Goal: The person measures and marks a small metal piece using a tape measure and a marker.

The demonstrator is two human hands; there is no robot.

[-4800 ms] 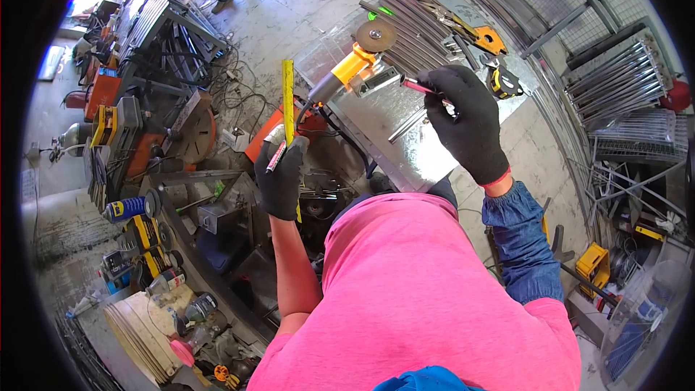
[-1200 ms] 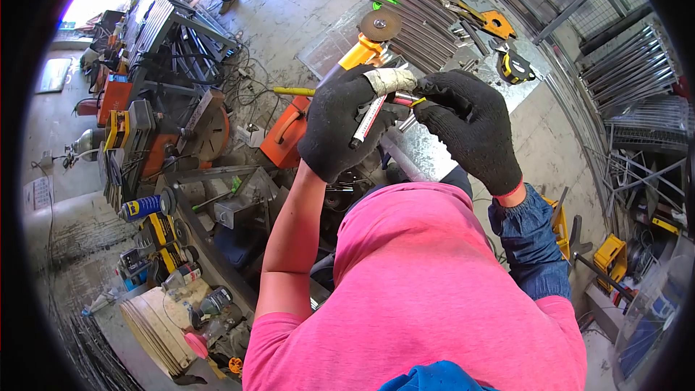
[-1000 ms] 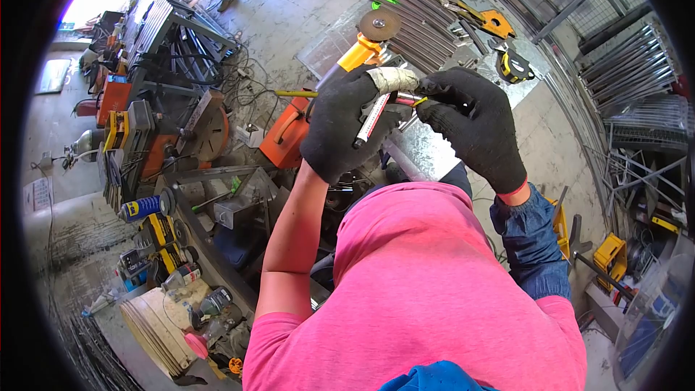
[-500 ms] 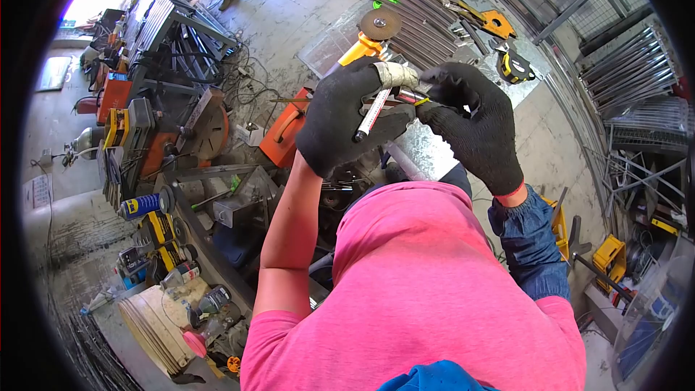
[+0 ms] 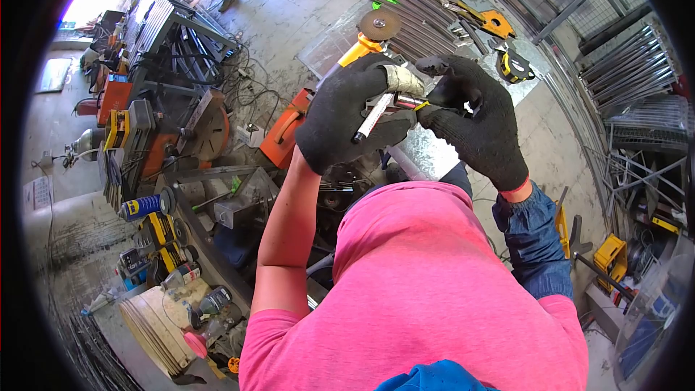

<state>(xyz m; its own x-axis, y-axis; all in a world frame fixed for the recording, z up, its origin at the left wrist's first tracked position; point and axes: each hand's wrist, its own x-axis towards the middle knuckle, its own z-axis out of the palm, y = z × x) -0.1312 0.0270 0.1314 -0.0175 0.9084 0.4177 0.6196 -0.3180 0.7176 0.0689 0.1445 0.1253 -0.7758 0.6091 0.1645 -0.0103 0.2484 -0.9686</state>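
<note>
One legible marking: the blue-and-yellow spray can point(image 5: 142, 207) on the cluttered bench at left carries the brand "WD-40" (letters small, partly readable). Printing on the white marker point(image 5: 372, 116) and on the tape measure point(image 5: 512, 66) cannot be read.

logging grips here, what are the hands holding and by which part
Left hand grips a white-and-red marker around its upper half. Right hand pinches a short metal piece by its right end.

Matt knit gloves point(image 5: 474, 123), shiny metal sheet point(image 5: 427, 153)
</note>
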